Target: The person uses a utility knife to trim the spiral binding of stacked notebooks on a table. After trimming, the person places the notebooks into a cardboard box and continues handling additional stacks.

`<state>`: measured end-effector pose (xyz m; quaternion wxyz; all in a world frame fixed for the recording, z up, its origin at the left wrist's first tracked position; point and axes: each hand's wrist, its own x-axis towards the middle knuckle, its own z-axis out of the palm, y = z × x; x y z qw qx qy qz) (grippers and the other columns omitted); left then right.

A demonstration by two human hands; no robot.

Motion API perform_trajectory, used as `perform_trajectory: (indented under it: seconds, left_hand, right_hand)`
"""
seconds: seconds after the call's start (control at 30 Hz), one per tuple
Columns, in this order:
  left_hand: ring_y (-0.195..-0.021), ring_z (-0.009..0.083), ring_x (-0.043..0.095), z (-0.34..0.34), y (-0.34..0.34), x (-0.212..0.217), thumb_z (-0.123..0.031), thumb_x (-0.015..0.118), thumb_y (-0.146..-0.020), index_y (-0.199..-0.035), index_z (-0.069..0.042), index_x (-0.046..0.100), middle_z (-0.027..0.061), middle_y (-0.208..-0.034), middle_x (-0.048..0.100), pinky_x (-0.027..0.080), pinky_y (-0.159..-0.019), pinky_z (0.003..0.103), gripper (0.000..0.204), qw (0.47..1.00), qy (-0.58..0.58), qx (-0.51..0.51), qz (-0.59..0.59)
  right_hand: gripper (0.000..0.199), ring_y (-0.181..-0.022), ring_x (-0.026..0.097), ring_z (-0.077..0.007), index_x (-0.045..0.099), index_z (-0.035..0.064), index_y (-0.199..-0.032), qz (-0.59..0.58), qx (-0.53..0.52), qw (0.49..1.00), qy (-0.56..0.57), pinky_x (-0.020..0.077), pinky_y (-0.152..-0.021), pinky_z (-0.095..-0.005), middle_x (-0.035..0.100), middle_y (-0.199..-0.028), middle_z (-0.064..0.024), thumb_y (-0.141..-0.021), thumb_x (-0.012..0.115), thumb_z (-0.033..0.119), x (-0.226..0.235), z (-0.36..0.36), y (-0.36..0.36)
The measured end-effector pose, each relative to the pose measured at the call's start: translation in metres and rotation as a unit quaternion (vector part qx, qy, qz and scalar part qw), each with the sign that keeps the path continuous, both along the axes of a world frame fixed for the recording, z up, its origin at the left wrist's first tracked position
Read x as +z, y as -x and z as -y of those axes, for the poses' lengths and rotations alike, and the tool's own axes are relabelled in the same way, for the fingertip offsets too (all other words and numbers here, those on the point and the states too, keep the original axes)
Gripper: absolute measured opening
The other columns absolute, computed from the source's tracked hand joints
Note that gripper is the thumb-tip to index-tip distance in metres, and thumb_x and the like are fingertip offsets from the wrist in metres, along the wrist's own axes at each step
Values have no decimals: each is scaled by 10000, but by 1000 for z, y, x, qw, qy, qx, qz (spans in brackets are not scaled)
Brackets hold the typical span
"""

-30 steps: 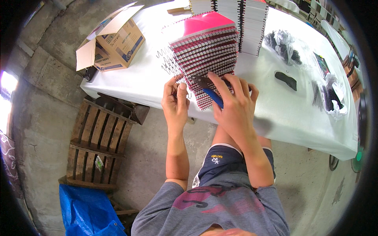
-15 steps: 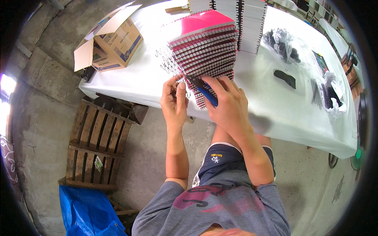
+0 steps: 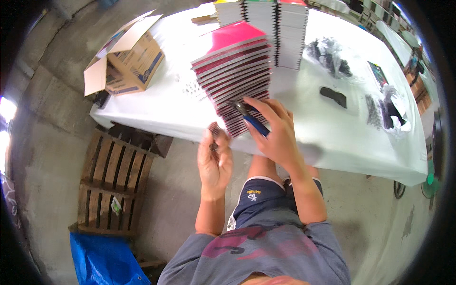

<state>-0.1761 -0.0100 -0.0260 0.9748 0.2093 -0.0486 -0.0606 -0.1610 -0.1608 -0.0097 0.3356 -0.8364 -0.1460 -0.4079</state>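
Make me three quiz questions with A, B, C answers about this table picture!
1. Where is the cardboard box?
A. on the table's left end
B. on the floor
C. on the pallet

2. What colour is the top cover of the notebook stack?
A. green
B. pink
C. black

3. What is the right hand doing?
A. hanging free
B. holding blue-handled pliers
C. lifting the box

Answers:
1 A, it sits on the white table with its flaps open.
2 B, the top cover is bright pink.
3 B, the fingers wrap the pliers against the stack.
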Motion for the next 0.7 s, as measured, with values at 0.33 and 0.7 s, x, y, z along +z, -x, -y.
perform_trajectory:
  seconds: [0.33, 0.7]
  left_hand:
    - [-669, 152, 415, 192, -46, -60, -99, 468, -858, -925, 42, 536, 100, -806, 491, 437, -579, 218, 170, 847, 172, -434, -253]
    - [-1384, 345, -59, 425, -145, 73, -539, 387, -859, -1453, -133, 66, 76, -1513, 17, -8, -1018, 667, 787, 950, -152, -263, -65]
  right_hand:
    - [375, -917, 568, -178, 568, 14, -1155, -198, -191, 891, -360, 441, -825, -297, 594, -1001, -98, -794, 647, 75, -97, 185, 140]
    - [467, -945, 537, -165, 501, 11, -1229, -170, -275, 813, -485, 425, -826, -279, 564, -1025, -98, -779, 627, 44, -107, 234, 199]
